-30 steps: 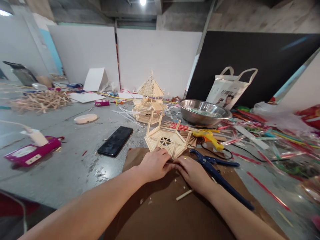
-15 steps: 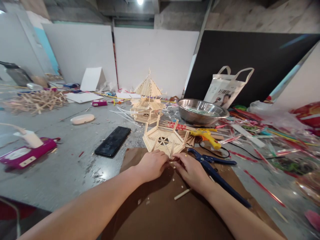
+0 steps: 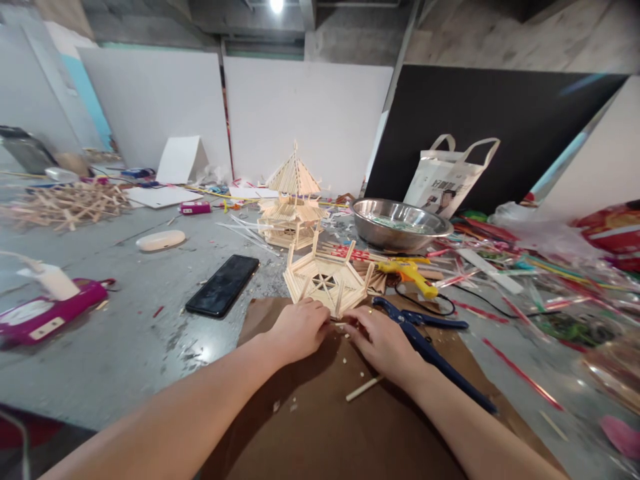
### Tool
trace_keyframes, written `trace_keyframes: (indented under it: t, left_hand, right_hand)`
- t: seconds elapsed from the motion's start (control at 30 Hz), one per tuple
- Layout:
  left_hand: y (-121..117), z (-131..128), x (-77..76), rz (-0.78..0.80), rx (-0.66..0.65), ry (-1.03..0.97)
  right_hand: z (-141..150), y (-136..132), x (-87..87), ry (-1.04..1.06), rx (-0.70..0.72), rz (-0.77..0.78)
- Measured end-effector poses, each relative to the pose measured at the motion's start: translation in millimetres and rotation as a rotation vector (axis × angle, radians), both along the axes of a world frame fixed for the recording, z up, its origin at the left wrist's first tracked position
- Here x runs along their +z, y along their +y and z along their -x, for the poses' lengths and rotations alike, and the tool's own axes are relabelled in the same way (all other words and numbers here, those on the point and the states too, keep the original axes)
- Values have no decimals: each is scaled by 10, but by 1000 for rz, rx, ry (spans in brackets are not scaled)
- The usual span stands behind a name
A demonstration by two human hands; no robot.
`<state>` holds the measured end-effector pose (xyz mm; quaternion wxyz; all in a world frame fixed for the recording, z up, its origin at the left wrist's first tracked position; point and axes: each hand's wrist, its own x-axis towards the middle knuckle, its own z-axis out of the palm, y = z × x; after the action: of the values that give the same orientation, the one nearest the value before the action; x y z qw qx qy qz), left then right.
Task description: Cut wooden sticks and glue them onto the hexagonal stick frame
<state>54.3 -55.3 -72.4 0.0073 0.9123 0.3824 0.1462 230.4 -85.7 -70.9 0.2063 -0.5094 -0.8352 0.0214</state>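
A hexagonal wooden-stick base [image 3: 300, 283] with short upright posts sits in front of me, a spoked opening in its middle. At its near left edge, my left hand [image 3: 301, 331] is closed with fingers curled against the frame; the fingertips are partly hidden. My right hand [image 3: 383, 339] pinches at the near right edge, where a short wooden stick [image 3: 341, 325] shows between the two hands. Another loose stick [image 3: 363, 389] lies below the right hand on the brown sheet [image 3: 300, 427]. Blue cutting pliers [image 3: 435, 357] lie just right of that hand.
Behind the base stands a stick pagoda [image 3: 295, 190]. A yellow glue gun [image 3: 413, 275] and a steel bowl [image 3: 400, 230] are to the right, among plastic strips. Left lie a black phone [image 3: 223, 285], a white oval case [image 3: 161, 241] and a purple power strip [image 3: 55, 310].
The whole view has shifted slightly, with things appearing a little further left. Both hands keep their places at the base's near edge.
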Motion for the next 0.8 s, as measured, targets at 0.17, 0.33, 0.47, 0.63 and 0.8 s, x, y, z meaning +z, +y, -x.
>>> trace_keyframes:
  t: [0.17, 0.33, 0.47, 0.63, 0.8]
  left_hand:
    - [-3, -9, -9, -20, -42, -1]
    - [-20, -16, -15, -40, -74, -17]
    - [-23, -11, -5, -46, -81, -19]
    - [-16, -10, -2, -39, -84, -22]
    - [-18, 5, 8, -36, -62, -60]
  right_hand:
    - [9, 6, -21, -41, 20, 36]
    - [17, 17, -37, -84, 31, 47]
    - [20, 11, -24, -76, 42, 51]
    - [21, -1, -11, -71, 42, 59]
    - [30, -2, 13, -90, 29, 86]
